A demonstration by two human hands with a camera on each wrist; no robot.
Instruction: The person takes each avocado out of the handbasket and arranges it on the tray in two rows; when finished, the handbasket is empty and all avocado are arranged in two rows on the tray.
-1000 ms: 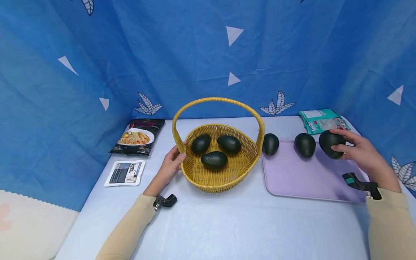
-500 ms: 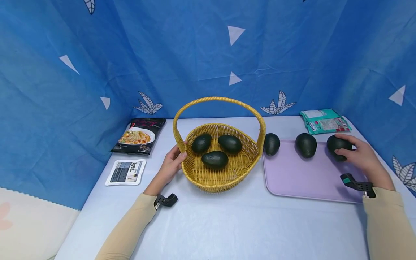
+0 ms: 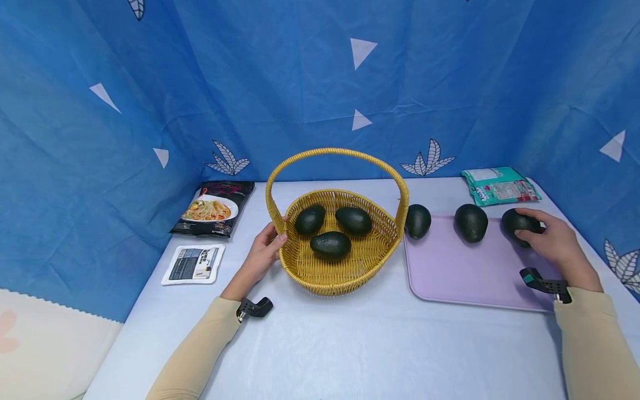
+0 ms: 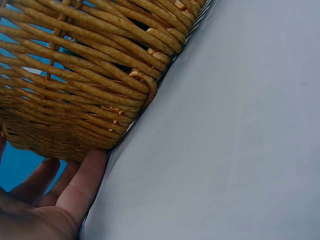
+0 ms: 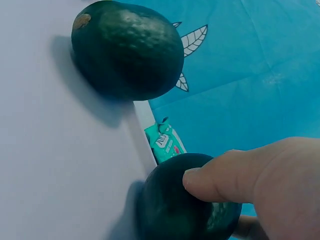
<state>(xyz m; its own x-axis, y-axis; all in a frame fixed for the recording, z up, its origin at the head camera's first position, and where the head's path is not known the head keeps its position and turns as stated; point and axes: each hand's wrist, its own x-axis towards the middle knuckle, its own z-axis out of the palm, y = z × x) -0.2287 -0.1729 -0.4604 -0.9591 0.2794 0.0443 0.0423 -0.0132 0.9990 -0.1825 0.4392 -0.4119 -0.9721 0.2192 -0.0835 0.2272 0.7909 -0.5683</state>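
Right hand (image 3: 557, 239): fingers clamped on a dark green avocado (image 3: 511, 224) at the far right corner of the purple tray (image 3: 465, 278). Left hand (image 3: 264, 253): thumb at the rim, fingers against the outside, gripping the left side of the yellow basket (image 3: 327, 280). Basket stands upright, three loose avocados (image 3: 330, 246) inside. Second tray avocado (image 3: 471, 223) just left of the gripped one; another (image 3: 418, 221) at tray's left edge, beside basket. Green packet (image 3: 501, 186) behind tray; black packet (image 3: 212, 210) and white pack (image 3: 193, 265) left on the surface (image 3: 350, 344).

Head view high, downward; close wrist views share its basket (image 3: 327, 285) (left), avocados (image 3: 470, 223) (right).
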